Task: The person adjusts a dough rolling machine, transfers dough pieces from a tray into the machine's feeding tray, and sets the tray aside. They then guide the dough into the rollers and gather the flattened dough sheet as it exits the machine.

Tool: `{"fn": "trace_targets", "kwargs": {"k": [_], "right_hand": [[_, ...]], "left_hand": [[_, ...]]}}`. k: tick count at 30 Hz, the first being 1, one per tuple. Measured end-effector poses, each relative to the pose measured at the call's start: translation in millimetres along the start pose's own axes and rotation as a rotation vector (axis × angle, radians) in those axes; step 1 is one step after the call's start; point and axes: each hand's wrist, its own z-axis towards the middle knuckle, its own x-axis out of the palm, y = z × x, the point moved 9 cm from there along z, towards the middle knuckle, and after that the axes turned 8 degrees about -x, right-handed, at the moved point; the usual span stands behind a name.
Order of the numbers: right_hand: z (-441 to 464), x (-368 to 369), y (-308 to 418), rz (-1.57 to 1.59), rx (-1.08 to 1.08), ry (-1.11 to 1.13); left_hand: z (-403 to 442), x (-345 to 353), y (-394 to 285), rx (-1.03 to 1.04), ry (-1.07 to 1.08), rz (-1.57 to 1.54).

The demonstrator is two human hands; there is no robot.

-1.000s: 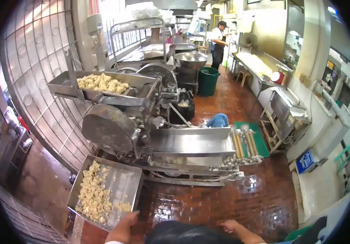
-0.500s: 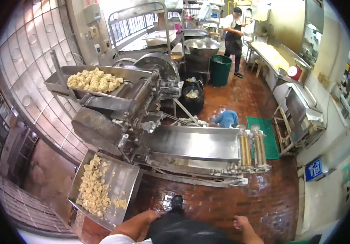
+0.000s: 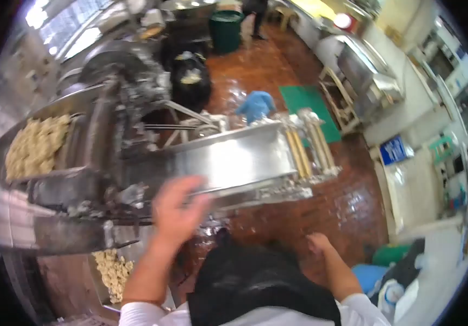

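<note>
Dough (image 3: 38,146) sat heaped in the hopper (image 3: 75,144), left of the frame, apparently already loaded; looser lumps (image 3: 113,274), seemingly unprocessed, lay in the tray (image 3: 138,247), lower left. A black bag (image 3: 190,93), upper centre, held pale scraps (image 3: 191,76). The left hand (image 3: 179,213), blurred, was spread by the chute (image 3: 239,157), gripping nothing visible; the right (image 3: 316,243) hung lower right, loosely curled, any pinch unclear.

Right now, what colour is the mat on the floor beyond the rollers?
Green, clearest in the head view.
</note>
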Motion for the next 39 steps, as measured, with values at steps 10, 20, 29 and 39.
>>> {"fn": "trace_targets", "kwargs": {"k": [10,20,29,39], "right_hand": [[94.3,-35.6,-69.9,0.889,0.651,-0.047],[235.7,-19.9,-236.1,0.736,0.810,-0.167],[250.8,-45.9,-199.7,0.231,0.691,-0.111],[253.1,-58.7,-170.1,-0.210,0.542,-0.057]], "left_hand": [[35.4,-234.3,79.9,-0.447,-0.620,0.388],[34.7,-250.4,73.1,-0.711,-0.872,0.557],[31.1,-262.6,80.3,-0.714,-0.806,0.657],[19.9,-258.3,71.4,-0.775,-0.935,0.582]]}}
